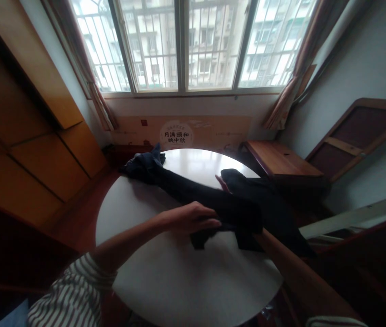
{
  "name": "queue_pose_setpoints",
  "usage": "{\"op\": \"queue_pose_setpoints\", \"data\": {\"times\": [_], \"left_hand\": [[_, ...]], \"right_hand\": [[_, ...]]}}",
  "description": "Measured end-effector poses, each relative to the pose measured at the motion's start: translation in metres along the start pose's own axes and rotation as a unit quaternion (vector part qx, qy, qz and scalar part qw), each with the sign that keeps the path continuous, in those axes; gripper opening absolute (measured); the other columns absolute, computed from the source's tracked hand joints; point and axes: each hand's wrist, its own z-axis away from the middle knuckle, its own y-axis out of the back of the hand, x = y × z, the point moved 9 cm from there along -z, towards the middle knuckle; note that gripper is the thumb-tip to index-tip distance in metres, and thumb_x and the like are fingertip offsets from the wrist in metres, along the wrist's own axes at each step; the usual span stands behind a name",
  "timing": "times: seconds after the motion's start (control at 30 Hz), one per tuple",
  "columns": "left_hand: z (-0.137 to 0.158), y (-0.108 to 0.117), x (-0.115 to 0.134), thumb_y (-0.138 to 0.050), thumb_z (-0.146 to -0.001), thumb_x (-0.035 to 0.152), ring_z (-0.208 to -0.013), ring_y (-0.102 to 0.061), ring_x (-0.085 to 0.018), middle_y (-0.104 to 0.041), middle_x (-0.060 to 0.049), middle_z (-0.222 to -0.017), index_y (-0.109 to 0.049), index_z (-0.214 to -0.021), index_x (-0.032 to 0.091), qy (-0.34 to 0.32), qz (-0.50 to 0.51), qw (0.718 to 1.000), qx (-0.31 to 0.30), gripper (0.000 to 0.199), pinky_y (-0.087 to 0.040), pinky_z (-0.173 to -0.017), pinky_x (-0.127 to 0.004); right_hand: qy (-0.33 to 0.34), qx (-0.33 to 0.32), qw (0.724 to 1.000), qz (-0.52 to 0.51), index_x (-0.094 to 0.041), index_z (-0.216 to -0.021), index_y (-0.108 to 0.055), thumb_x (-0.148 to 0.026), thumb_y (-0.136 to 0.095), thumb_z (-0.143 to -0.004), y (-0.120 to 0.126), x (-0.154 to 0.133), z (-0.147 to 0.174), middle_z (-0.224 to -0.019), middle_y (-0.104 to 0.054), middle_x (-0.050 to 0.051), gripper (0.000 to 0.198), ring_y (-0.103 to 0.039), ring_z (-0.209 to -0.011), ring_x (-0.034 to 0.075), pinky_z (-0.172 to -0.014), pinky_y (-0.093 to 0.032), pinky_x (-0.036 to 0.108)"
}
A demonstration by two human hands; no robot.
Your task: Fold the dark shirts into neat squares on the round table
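Note:
A long black garment [206,195] stretches across a round white table [179,281], and its right part hangs over the table's edge. My left hand [193,218] pinches the garment's near edge, fingers closed on the cloth. Coming from the lower right, my right forearm passes beneath or into the cloth; which of the two I cannot tell. Part of my right hand [223,183] shows beyond it, against a raised fold, with the palm hidden. At the table's far left lies a bunched dark blue garment [145,163], touching the black one.
Wooden cabinets [50,163] line the left wall. Behind the table are a barred window [182,45] and a printed panel [213,129]. A low wooden desk [281,159] stands at the back right, near a leaning framed board [359,136].

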Motion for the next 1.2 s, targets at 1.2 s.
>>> {"op": "queue_pose_setpoints", "data": {"times": [1.2], "left_hand": [[-0.067,-0.084,-0.034,-0.070,-0.088,0.041,-0.092,-0.066,-0.020,-0.064,-0.009,-0.114,-0.061,-0.126,0.025,-0.192,-0.306,0.921,-0.145,0.043,-0.049,-0.076,-0.028]], "right_hand": [[-0.452,0.172,0.819,0.309,-0.013,-0.128,-0.058,-0.060,-0.051,-0.088,0.173,0.097,0.214,-0.103,-0.070,0.019,0.062,-0.067,-0.103,0.038,-0.090,-0.052,0.049]]}}
